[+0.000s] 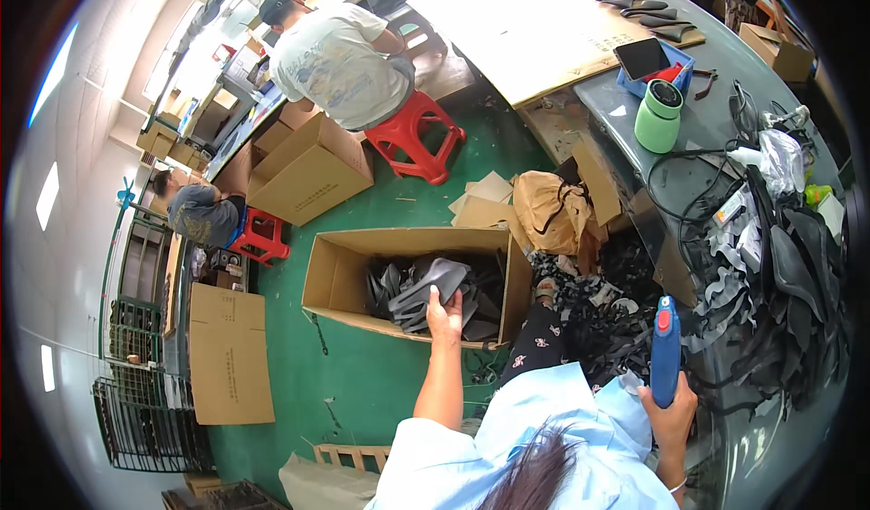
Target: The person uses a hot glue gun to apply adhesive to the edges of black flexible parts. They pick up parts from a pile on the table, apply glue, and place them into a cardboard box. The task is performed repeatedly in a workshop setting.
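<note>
My left hand [445, 314] reaches over a long open cardboard box [331, 279] and grips the near end of a dark grey, bicycle-saddle-shaped piece [440, 275]. Its thumb and fingers are closed on the edge. Several similar dark pieces [390, 285] lie heaped in the box beneath it. On my right, my right hand [672, 416] is wrapped round the lower end of a blue handheld power tool [666, 351] with a red button. The tool points away from me, close to the edge of the grey table, and its working tip is hard to make out.
Dark pieces and scraps [788, 302] pile on the grey table [589, 93] at right, with a green flask [659, 116] and blue basket [684, 68]. Offcuts [603, 315] cover the floor beside a brown bag [551, 206]. Two people sit on red stools [412, 139] at left.
</note>
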### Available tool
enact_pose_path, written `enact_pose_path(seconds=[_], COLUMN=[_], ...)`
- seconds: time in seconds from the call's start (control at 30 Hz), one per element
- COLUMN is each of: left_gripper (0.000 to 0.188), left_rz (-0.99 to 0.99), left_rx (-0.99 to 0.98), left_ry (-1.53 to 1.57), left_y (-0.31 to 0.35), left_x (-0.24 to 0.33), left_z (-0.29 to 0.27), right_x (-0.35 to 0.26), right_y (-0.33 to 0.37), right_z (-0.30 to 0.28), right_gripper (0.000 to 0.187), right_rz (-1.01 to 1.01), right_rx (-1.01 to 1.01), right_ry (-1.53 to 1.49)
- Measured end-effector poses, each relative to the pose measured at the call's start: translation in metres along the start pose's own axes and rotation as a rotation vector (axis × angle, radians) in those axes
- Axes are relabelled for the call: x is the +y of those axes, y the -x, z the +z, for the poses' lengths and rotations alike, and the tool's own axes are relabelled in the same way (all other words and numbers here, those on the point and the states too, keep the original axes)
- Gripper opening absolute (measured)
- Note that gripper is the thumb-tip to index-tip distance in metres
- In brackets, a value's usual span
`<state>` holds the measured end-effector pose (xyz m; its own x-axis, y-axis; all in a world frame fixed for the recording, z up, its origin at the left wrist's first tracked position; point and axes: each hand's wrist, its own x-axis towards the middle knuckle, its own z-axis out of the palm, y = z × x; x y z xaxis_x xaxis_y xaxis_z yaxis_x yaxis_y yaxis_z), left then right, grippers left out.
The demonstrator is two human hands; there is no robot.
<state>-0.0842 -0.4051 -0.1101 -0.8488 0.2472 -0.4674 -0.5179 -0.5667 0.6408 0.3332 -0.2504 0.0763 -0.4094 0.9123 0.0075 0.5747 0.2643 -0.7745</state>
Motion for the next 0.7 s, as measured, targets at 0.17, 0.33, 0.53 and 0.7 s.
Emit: enact_pose_path(seconds=[0.17, 0.33, 0.53, 0.7], left_gripper=[0.029, 0.023, 0.019, 0.024], left_rz=[-0.491, -0.406, -0.066, -0.066], left_rx=[0.221, -0.084, -0.759, -1.317], left_ry=[-0.473, -0.863, -0.84, -0.931], left_y=[-0.005, 0.041, 0.141, 0.249], left_x=[-0.048, -0.099, -0.112, -0.154], left_z=[-0.073, -0.009, 0.194, 0.328], right_x=[-0.003, 0.007, 0.001, 0.009], right_y=[0.002, 0.005, -0.003, 0.01], right_z=[0.002, -0.005, -0.014, -0.021], right_gripper=[0.039, 0.046, 0.044, 0.043], right_rz=[0.011, -0.003, -0.22, -0.237], right_rx=[-0.07, 0.026, 0.158, 0.354], right_ry=[0.009, 0.072, 0.008, -0.057])
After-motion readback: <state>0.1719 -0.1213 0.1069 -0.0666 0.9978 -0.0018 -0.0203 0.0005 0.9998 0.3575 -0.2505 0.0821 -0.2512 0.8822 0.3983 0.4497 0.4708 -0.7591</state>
